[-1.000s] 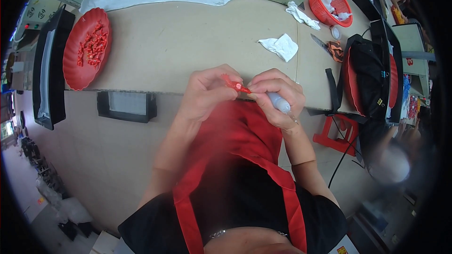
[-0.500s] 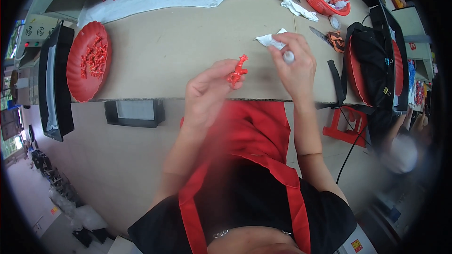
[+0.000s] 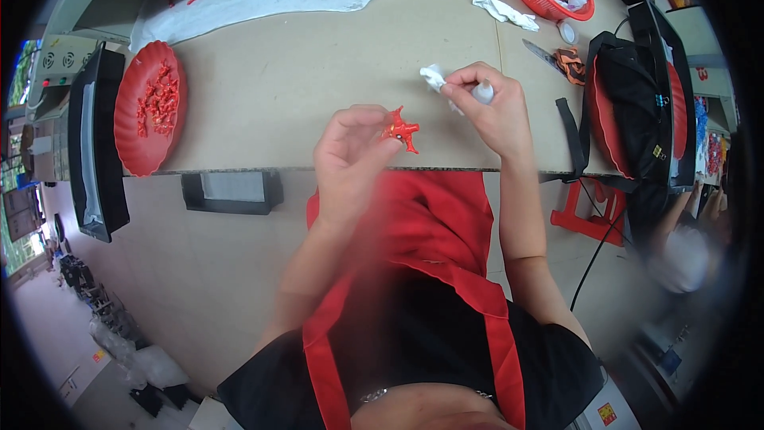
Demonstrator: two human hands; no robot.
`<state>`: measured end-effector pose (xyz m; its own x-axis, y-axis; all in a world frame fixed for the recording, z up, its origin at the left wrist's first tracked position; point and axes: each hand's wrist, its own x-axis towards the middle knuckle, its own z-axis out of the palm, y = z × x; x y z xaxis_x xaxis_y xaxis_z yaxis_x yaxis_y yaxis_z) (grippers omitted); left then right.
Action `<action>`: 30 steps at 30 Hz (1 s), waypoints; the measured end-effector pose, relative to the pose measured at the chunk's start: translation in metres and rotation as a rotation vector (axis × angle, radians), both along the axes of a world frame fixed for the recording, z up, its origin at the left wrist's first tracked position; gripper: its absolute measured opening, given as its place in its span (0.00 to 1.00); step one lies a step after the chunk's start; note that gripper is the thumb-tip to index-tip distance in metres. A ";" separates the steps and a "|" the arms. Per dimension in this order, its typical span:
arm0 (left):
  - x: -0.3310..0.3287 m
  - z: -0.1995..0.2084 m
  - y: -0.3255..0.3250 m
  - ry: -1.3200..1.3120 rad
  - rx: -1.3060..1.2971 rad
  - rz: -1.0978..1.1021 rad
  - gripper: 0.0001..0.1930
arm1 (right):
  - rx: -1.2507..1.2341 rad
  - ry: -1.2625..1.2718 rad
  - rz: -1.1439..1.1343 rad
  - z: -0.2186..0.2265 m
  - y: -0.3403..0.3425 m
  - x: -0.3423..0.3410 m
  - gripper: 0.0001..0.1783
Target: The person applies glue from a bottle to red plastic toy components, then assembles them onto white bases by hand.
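Observation:
Between the thumb and fingers of my left hand (image 3: 350, 143) is a small glossy red figurine (image 3: 403, 130) with several pointed limbs and a few gold and dark marks. My right hand (image 3: 503, 111) is closed just right of it, apart from the figurine. Its thumb and forefinger pinch a crumpled white tissue (image 3: 433, 77). A small white capped bottle or tube (image 3: 483, 92) pokes out of the same grip; the rest of it is hidden by the fingers. Both hands are above the near edge of the beige table (image 3: 302, 72).
At the left lies a red scalloped plate (image 3: 177, 143) of small red pieces, beside a black tray (image 3: 99, 183). A red basket (image 3: 549, 8), a white cloth (image 3: 505, 12), scissors or a blade (image 3: 539, 51) and an orange-black cloth (image 3: 570, 66) are far right. A black bag (image 3: 629, 103) stands at the right.
The figurine has been turned in my left hand, so its limbs point differently. My right hand has shifted slightly left, and the tissue is now bunched in its fingertips.

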<state>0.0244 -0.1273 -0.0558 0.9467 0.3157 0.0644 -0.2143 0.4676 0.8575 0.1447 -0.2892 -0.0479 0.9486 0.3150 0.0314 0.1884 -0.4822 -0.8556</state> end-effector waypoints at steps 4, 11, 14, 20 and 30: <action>-0.001 0.005 -0.002 0.104 -0.043 0.011 0.14 | 0.376 0.213 0.214 0.021 0.004 -0.013 0.04; 0.000 0.004 -0.001 0.135 -0.036 0.024 0.13 | 0.451 0.129 0.364 0.027 0.017 -0.020 0.04; 0.000 0.008 -0.003 0.112 0.037 0.056 0.13 | 0.425 0.160 0.399 0.027 0.021 -0.020 0.05; 0.001 0.009 -0.009 0.033 0.266 0.180 0.14 | 0.482 0.386 0.341 0.029 0.032 -0.019 0.05; 0.004 0.010 0.007 0.221 -0.230 -0.098 0.19 | 0.195 0.146 -0.020 0.020 0.012 -0.009 0.06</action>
